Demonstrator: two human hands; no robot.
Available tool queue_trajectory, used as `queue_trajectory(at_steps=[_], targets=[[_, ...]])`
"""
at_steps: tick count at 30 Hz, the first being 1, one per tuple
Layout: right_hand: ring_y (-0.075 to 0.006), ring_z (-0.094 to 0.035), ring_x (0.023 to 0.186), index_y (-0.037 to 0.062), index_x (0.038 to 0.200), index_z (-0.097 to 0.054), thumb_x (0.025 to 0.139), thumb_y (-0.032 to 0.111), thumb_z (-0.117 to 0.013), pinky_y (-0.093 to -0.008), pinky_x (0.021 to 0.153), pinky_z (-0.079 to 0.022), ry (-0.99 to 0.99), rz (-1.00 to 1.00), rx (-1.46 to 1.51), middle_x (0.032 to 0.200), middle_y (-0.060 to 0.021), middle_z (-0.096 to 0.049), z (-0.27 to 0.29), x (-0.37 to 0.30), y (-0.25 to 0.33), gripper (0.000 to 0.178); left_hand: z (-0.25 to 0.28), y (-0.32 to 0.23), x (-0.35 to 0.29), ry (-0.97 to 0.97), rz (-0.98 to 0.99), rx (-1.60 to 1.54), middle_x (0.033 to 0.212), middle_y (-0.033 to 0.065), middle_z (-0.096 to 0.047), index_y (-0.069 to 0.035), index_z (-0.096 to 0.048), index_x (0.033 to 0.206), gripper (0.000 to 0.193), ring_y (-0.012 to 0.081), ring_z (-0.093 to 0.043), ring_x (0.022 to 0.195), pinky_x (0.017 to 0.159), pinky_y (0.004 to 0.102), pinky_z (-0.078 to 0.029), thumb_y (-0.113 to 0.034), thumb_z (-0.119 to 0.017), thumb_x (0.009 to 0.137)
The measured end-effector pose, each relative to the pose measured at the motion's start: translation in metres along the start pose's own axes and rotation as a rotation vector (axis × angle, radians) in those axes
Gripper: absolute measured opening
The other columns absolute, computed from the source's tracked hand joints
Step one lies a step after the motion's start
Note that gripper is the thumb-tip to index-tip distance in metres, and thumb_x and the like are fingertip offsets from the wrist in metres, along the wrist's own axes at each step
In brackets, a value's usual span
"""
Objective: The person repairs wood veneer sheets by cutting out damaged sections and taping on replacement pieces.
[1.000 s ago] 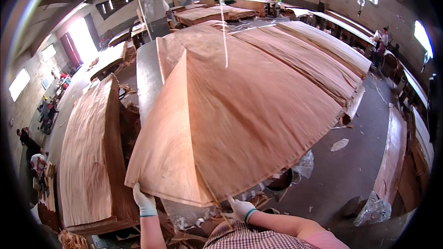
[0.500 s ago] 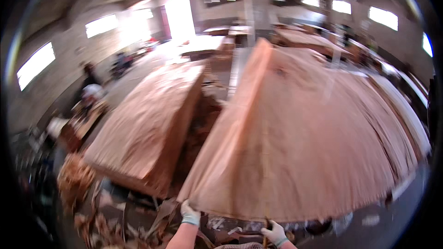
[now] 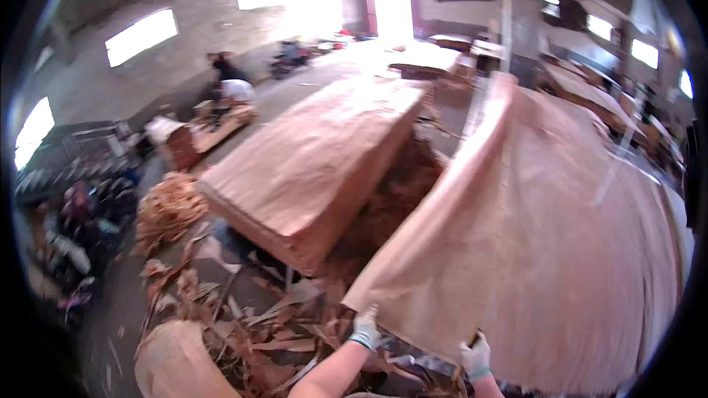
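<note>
A large, thin, reddish-tan wood veneer sheet (image 3: 560, 258) spreads out in front of me, its left edge lifted and curled. My left hand (image 3: 365, 326), in a white glove with a teal cuff, is closed on the sheet's near left corner. Also gloved, my right hand (image 3: 476, 355) is at the near edge, its fingers wrapped round a thin yellowish stick (image 3: 456, 374) with a dark part at the top. What kind of tool this is cannot be made out. The sheet hides most of what lies beneath it.
Left of the sheet stands a thick stack of veneer (image 3: 317, 155), with a gap between. Torn veneer scraps (image 3: 284, 324) litter the floor near me. A scrap heap (image 3: 171, 210) and parked two-wheelers (image 3: 85, 228) are further left. Another person (image 3: 230, 77) is by the wall.
My view has swung left, so the stack and sheet appear further right. Both hands stay at the sheet's near edge, the left still gripping its corner.
</note>
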State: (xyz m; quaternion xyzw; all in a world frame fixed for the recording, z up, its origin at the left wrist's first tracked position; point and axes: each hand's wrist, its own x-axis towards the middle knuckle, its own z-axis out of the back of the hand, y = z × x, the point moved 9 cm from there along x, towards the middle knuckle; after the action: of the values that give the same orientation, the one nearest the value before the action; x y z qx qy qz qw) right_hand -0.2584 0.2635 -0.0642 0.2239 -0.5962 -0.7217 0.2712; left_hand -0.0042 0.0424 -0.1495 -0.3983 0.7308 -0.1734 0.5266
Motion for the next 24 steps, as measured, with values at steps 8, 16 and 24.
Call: queue_trajectory(at_steps=[8,16,24], targets=[[-0.0297,-0.065,0.069,0.0000,0.105,-0.055,0.077,0.020,-0.067,-0.0377,0.063,-0.051,0.078,-0.139,-0.246,0.074,-0.0171,-0.063,-0.029,0.029,0.010,0.037,-0.029,-0.128,0.105,0.073,-0.329,-0.067,0.106,0.0055,-0.065,-0.006,-0.066,0.107,0.031,0.0229,-0.060,0.095,0.087,0.0403,-0.050,-0.025,-0.071,0.083],[-0.0213,-0.063,0.063,0.0025,0.112,-0.057,0.078,0.023,-0.065,-0.0347,0.062,-0.050,-0.136,-0.344,-0.157,0.071,-0.0131,-0.063,0.039,0.012,-0.024,0.040,0.021,-0.238,0.168,-0.068,-0.504,-0.005,0.110,0.0119,-0.063,-0.002,-0.059,0.116,0.039,0.0270,-0.062,0.092,0.081,0.0419,-0.053,-0.017,-0.069,0.082],[-0.0399,-0.064,0.083,0.0045,0.129,-0.046,0.080,0.029,-0.057,-0.0473,0.075,-0.050,-0.075,-0.270,-0.780,0.087,-0.0241,-0.065,0.051,0.016,-0.048,0.056,0.101,-0.203,0.204,-0.146,-0.488,0.106,0.105,0.0118,-0.063,-0.003,-0.060,0.116,0.033,0.0263,-0.062,0.087,0.076,0.0404,-0.054,-0.019,-0.063,0.087]])
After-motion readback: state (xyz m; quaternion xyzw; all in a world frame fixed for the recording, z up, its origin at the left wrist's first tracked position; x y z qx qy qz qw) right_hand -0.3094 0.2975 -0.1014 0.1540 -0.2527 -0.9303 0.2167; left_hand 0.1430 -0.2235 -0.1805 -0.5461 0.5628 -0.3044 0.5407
